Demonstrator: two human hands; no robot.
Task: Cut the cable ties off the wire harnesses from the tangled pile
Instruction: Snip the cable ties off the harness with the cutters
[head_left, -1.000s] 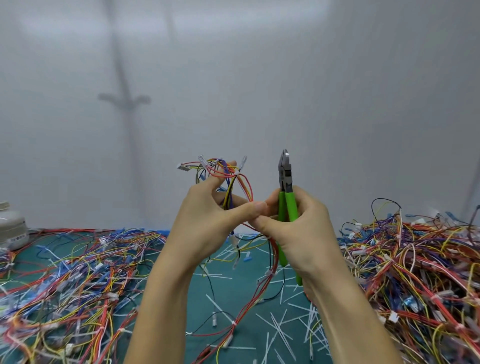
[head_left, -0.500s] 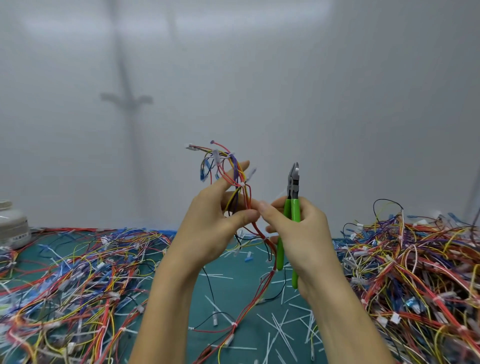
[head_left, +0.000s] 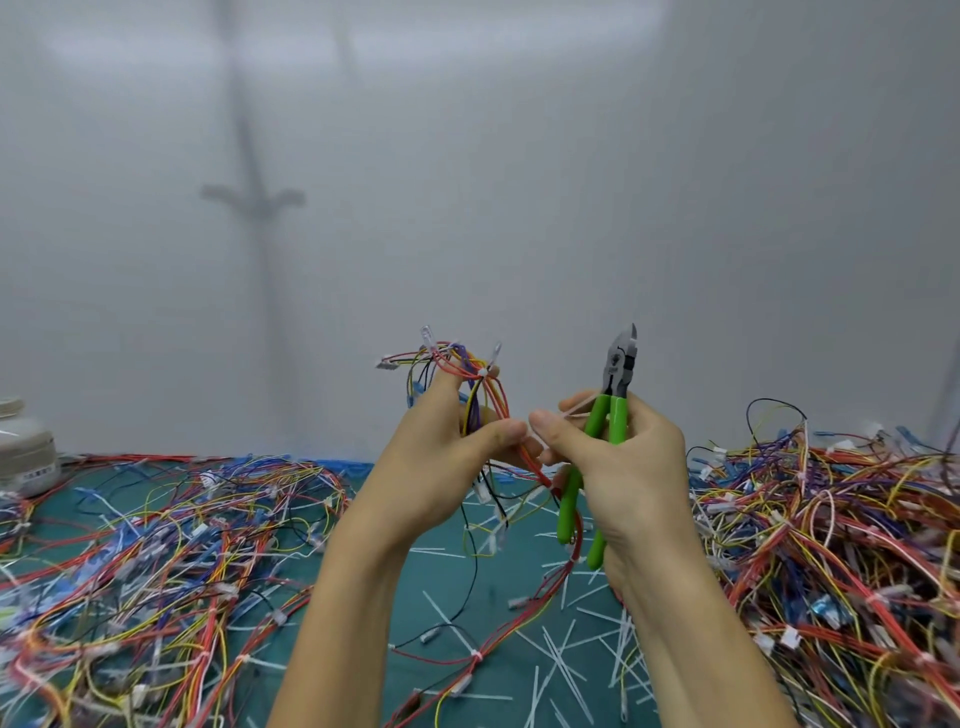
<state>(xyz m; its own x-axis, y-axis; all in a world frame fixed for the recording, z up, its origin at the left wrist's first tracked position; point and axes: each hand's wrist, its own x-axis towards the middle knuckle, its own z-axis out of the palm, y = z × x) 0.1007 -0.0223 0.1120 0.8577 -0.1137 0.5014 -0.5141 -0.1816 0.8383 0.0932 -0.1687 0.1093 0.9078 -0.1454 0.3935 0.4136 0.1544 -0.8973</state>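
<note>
My left hand grips a wire harness of red, yellow and purple wires, held up above the table. Its loose ends with white connectors stick up past my fingers, and its long red tail hangs down to the mat. My right hand holds green-handled cutters upright, jaws pointing up. My right thumb and forefinger also pinch a thin white cable tie right beside my left thumb. The cutter jaws are apart from the harness.
A green mat covers the table, strewn with several cut white ties. Tangled wire piles lie at the left and right. A white container stands at the far left. A grey wall is behind.
The harness has turned a little in my left hand. My right hand moved slightly right with the cutters, and a white tie now shows between its thumb and forefinger.
</note>
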